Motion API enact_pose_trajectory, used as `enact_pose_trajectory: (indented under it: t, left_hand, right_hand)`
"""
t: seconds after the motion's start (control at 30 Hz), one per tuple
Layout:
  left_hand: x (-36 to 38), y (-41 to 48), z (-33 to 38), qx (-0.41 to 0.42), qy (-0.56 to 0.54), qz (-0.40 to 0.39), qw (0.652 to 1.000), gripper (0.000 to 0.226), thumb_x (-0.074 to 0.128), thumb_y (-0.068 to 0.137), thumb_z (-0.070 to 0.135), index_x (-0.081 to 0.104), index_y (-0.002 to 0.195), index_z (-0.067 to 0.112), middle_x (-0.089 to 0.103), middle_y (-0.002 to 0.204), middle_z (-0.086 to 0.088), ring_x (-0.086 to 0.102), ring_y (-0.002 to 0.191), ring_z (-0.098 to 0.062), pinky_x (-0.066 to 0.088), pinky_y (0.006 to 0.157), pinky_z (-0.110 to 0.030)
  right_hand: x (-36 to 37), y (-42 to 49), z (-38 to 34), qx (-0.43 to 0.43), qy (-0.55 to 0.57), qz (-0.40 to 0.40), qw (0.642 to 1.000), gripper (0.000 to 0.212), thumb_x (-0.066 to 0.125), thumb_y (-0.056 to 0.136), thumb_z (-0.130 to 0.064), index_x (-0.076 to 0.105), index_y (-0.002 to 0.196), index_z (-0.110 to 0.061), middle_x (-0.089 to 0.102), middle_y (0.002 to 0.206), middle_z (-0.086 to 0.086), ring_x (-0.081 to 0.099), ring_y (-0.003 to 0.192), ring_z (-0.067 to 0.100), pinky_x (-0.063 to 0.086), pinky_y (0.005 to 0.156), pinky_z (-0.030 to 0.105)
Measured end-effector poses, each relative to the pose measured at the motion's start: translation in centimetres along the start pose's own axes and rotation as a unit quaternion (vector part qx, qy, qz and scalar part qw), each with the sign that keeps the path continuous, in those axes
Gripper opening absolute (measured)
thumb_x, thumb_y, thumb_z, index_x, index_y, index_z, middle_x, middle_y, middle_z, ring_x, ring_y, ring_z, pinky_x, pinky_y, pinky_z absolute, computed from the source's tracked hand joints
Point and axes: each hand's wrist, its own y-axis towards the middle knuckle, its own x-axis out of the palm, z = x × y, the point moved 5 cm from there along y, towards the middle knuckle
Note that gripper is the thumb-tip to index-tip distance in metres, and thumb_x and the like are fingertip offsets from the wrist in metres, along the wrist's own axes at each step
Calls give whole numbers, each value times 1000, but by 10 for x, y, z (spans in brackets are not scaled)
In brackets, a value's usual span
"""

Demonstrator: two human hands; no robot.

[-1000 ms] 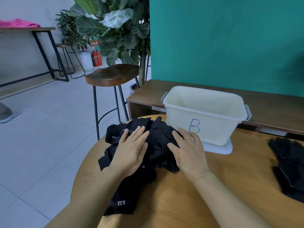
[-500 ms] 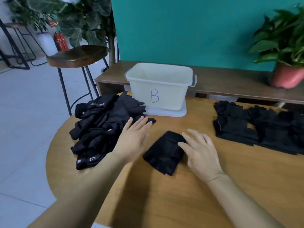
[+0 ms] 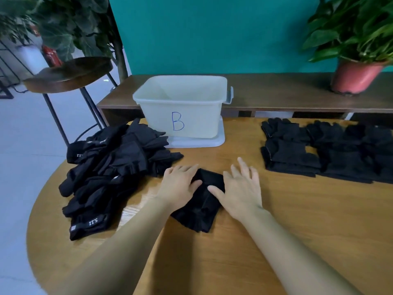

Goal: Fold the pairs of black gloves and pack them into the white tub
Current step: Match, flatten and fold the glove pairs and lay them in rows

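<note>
A round dark wooden stool (image 3: 70, 74) on thin black metal legs stands far left, off the round wooden table (image 3: 287, 226), whose top is glossy and grained. On the table's left side lies a loose heap of black gloves (image 3: 114, 167), soft fabric, rumpled, some cuffs with small white lettering. Just right of the heap, at the far edge, the white tub (image 3: 202, 116) stands on a flat white lid (image 3: 202, 142); it is a rectangular plastic tub with rounded corners and a blue B on its near wall, and what shows of its inside is bare pale wall. Nearer, at mid-table, the left hand (image 3: 178, 188) lies flat, fingers straight and close together, on the left part of a folded black glove pair (image 3: 204, 209), a squarish bundle. The right hand (image 3: 242, 188) rests at the bundle's right side, fingers spread wide, thumb on the fabric. Further right, folded black gloves (image 3: 319, 152) lie in flat neat rows. Far right, a reddish flowerpot (image 3: 355, 76) holds a leafy green plant
</note>
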Motion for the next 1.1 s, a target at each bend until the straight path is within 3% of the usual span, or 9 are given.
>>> enact_pose_trajectory:
  t: [0.13,0.27,0.33,0.43,0.53,0.6,0.67,0.83,1.1]
  left_hand:
    - [-2,4,-2,-19,-40,5,999,52,53,99,40,40,146,22,58,119,3,49,115,-21,28,103,-34]
    - [-9,-1,-2,-47,-138,4,989,12,69,90,32,60,90,24,54,78,9,53,82,-19,44,88,-38]
    - [-17,-4,0,-64,-204,-5,977,18,74,85,31,61,78,20,54,71,9,57,79,-21,47,83,-39]
    - [-46,-11,12,-64,-330,-6,942,11,78,83,22,72,92,20,68,89,11,64,97,-13,48,94,-36]
    - [-81,-20,33,-44,-415,-27,908,12,76,86,12,72,96,12,76,96,2,69,99,-14,51,98,-34]
    - [-104,-26,47,-28,-435,-25,900,12,74,87,12,68,97,8,77,93,-3,72,95,-18,53,94,-31]
    - [-124,-32,60,-14,-452,-12,892,12,73,89,14,67,97,8,77,92,-5,73,92,-19,55,88,-28]
    - [-157,-45,83,4,-440,23,898,9,72,91,19,70,96,12,78,88,0,72,80,-8,54,69,-17]
    - [-176,-61,97,-1,-430,40,902,8,71,91,20,71,99,19,77,92,5,71,94,-12,52,88,-28]
  right_hand:
    - [10,5,4,29,106,-13,994,54,43,92,-65,51,123,-21,45,147,3,-2,151,24,4,120,49]
    - [-9,-1,5,22,190,20,981,27,58,95,-43,48,111,-24,59,108,-6,13,141,11,6,119,43]
    - [-21,-5,10,26,251,40,967,20,62,94,-35,47,106,-28,56,95,-12,34,123,9,13,114,34]
    - [-51,-15,23,42,341,67,937,29,69,89,-28,51,111,-31,59,97,-14,50,105,5,21,102,26]
    - [-80,-21,35,40,391,53,918,31,73,84,-26,61,112,-33,68,110,-9,56,112,9,28,109,33]
    - [-102,-26,39,16,436,49,899,22,75,73,-42,69,93,-35,72,98,-12,62,104,13,37,106,42]
    - [-121,-34,43,1,465,53,884,36,67,62,-61,71,85,-35,73,86,-11,65,95,16,45,98,49]
    - [-157,-54,52,0,457,97,884,18,71,86,-37,71,77,-21,71,76,0,64,77,25,48,91,54]
    - [-182,-78,53,10,456,121,882,19,71,75,-47,69,70,-29,67,66,-5,59,73,22,46,91,56]
